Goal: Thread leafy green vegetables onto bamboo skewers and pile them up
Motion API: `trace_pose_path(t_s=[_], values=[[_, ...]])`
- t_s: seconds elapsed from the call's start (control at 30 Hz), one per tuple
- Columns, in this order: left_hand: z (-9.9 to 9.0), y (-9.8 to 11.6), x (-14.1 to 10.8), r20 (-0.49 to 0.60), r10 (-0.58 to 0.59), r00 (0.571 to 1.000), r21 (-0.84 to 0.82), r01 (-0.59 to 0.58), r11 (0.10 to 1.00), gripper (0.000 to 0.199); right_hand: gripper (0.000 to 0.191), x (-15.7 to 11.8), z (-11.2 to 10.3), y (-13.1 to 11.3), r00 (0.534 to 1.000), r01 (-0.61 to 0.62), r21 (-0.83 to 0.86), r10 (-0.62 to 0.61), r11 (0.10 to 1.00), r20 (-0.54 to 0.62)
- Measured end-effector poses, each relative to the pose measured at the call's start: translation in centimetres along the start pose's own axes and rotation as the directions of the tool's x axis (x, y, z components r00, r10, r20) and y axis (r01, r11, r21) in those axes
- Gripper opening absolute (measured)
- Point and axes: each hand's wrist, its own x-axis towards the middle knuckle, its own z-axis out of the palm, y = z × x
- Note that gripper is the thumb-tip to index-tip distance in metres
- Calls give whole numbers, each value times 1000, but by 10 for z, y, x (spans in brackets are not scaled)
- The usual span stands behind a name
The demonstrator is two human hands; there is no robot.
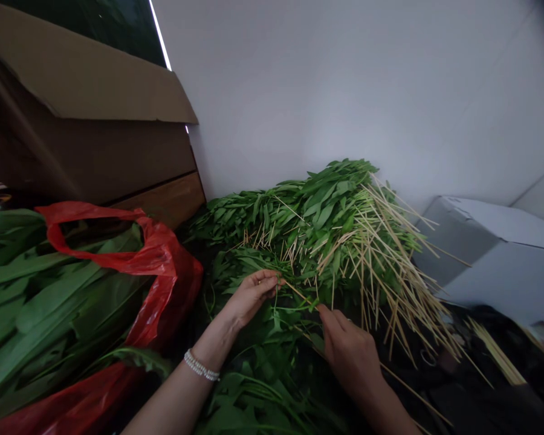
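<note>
My left hand (256, 293), with a pale beaded bracelet (202, 366) on its wrist, pinches a thin green stem at the upper end of a wooden skewer (299, 292). Fingers of my right hand (350, 345) are closed around the skewer lower down, near a bit of green on it. Its lower course is partly hidden by that hand. Loose leafy greens (272, 356) lie under and between both hands. Just beyond them is a large pile of greens on skewers (326, 199), their bare stick ends (390, 272) pointing right and toward me.
On the left, a red plastic bag (163, 275) holds long broad leaves (49, 302). Behind it stands an open cardboard box (118, 145). A white box (494, 260) sits at right, with a bundle of bare skewers (496, 350) nearby. A pale wall (344, 78) closes off the back.
</note>
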Motion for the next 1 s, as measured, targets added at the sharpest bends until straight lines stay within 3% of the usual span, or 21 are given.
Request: trace_pose_path(t_s=[0.47, 1.0], values=[[0, -2, 0, 6, -22, 1000, 63, 21, 998, 36, 35, 0, 1, 0, 999, 37, 7, -37, 999, 5], [-3, -9, 2, 67, 66, 996, 313, -83, 946, 38, 37, -4, 5, -1, 999, 16, 22, -17, 1000, 37]])
